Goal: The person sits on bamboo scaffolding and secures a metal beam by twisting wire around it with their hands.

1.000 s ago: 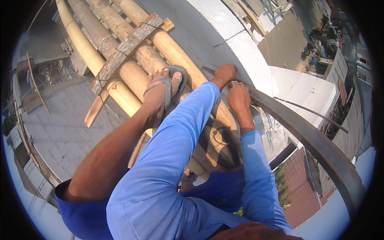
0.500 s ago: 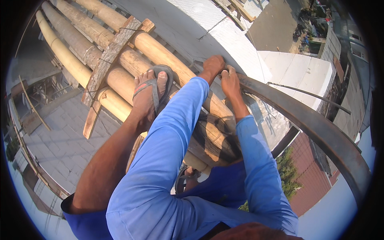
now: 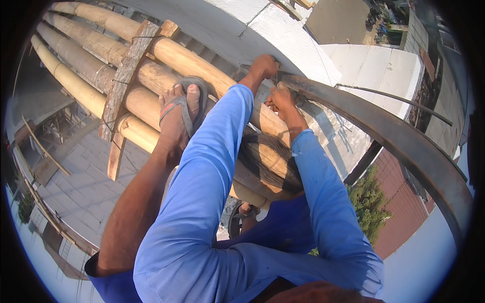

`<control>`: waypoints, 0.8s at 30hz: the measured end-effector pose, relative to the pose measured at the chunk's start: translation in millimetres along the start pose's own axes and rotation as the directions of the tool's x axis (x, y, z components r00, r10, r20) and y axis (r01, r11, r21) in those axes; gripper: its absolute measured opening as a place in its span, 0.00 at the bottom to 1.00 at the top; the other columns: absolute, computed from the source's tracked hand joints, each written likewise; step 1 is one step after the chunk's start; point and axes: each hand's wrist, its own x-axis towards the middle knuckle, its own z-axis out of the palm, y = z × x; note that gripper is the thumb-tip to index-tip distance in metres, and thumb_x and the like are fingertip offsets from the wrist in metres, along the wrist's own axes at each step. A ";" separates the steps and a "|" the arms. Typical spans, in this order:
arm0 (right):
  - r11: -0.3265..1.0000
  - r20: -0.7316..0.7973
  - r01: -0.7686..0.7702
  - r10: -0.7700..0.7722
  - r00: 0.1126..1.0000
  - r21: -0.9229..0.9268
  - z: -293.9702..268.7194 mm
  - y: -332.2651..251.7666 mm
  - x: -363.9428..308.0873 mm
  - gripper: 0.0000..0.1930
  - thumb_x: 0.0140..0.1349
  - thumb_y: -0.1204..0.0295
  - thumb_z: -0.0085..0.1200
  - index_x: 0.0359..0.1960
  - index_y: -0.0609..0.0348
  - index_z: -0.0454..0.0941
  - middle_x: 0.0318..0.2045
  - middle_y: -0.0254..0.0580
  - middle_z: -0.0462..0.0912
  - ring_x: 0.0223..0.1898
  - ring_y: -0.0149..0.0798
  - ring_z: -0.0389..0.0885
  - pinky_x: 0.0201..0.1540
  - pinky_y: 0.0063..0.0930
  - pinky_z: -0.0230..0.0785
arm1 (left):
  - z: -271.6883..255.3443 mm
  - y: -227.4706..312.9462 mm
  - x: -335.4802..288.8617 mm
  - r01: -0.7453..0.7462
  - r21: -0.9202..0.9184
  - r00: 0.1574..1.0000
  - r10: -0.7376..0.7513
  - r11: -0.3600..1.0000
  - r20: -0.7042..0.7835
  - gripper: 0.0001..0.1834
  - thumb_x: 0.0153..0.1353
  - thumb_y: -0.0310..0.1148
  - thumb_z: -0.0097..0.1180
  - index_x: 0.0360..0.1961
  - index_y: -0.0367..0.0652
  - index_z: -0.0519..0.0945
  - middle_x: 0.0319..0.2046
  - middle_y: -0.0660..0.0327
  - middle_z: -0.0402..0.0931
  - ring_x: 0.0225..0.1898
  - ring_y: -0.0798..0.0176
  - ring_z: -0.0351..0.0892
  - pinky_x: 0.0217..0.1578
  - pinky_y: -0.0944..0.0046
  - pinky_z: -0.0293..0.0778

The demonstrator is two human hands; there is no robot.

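A rusty brown steel beam [image 3: 384,129] curves in from the lower right, its far end beside my hands at the white wall. My left hand [image 3: 265,66] is closed at that end, knuckles up. Just below and nearer to me, my right hand [image 3: 283,100] pinches with bent fingers. Between them shows a short piece of thin wire, which both hands seem to grip; the fingertips are partly hidden. A loose coil of dark thin wire [image 3: 255,154] lies over the bamboo poles [image 3: 194,60], under my forearms.
My sandalled left foot [image 3: 184,108] stands on the poles, beside a rough wooden crosspiece [image 3: 129,76] tied across them. A white block wall [image 3: 288,38] runs along the far side. A thin rod [image 3: 399,101] juts out right. Roofs [image 3: 86,166] and a tree [image 3: 371,202] lie far below.
My right hand has drawn back toward me, away from the left, opening a gap with a thin wire showing. The left hand moved slightly up and left in view as the whole view shifted.
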 end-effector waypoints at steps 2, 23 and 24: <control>0.995 0.025 -0.055 0.053 0.998 0.088 -0.7 6.3 5.4 0.24 0.62 0.71 0.39 0.61 0.58 0.55 0.21 0.42 0.71 0.18 0.34 0.71 0.19 0.27 0.64 | -6.0 4.5 -0.4 0.075 -0.061 0.993 -0.068 0.995 0.098 0.18 0.57 0.41 0.47 0.31 0.37 0.81 0.24 0.49 0.79 0.27 0.51 0.80 0.33 0.57 0.75; 0.995 0.001 -0.095 0.095 0.995 0.008 -35.7 5.4 -16.9 0.15 0.57 0.64 0.43 0.42 0.59 0.71 0.29 0.43 0.72 0.22 0.36 0.74 0.21 0.26 0.61 | -16.9 7.5 -29.4 0.129 -0.198 0.991 -0.123 0.972 0.045 0.19 0.55 0.42 0.51 0.31 0.34 0.80 0.23 0.49 0.79 0.29 0.49 0.80 0.35 0.54 0.73; 0.998 0.011 -0.056 0.056 0.998 -0.021 -36.1 1.2 -21.0 0.16 0.56 0.64 0.43 0.43 0.59 0.71 0.29 0.42 0.73 0.22 0.35 0.75 0.20 0.26 0.60 | -16.1 5.4 -35.3 0.082 -0.062 0.996 -0.085 0.995 -0.040 0.19 0.55 0.43 0.52 0.31 0.35 0.80 0.25 0.49 0.79 0.31 0.48 0.79 0.36 0.53 0.73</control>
